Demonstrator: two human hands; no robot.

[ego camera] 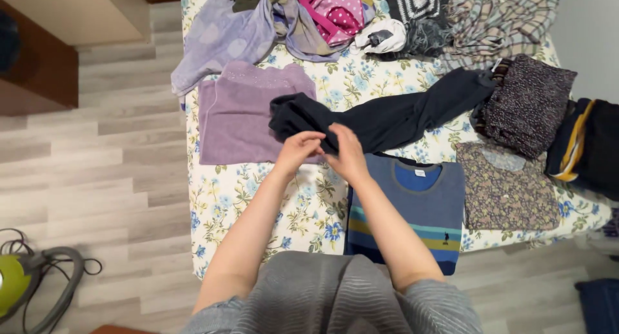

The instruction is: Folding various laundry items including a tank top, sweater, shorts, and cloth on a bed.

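A dark navy garment [393, 115] lies stretched across a bed with a floral sheet [309, 208]. My left hand [298, 150] and my right hand [347, 155] both grip the near edge of its left end, close together. A folded lilac sweater [242, 115] lies just left of my hands. A folded blue striped sweater [412, 208] sits below my right forearm.
A folded floral top [506, 189] and a dark speckled garment [529, 102] lie to the right. Loose clothes [335, 15] are heaped at the far side. A green vacuum cleaner [19, 279] with its hose sits on the wooden floor at left.
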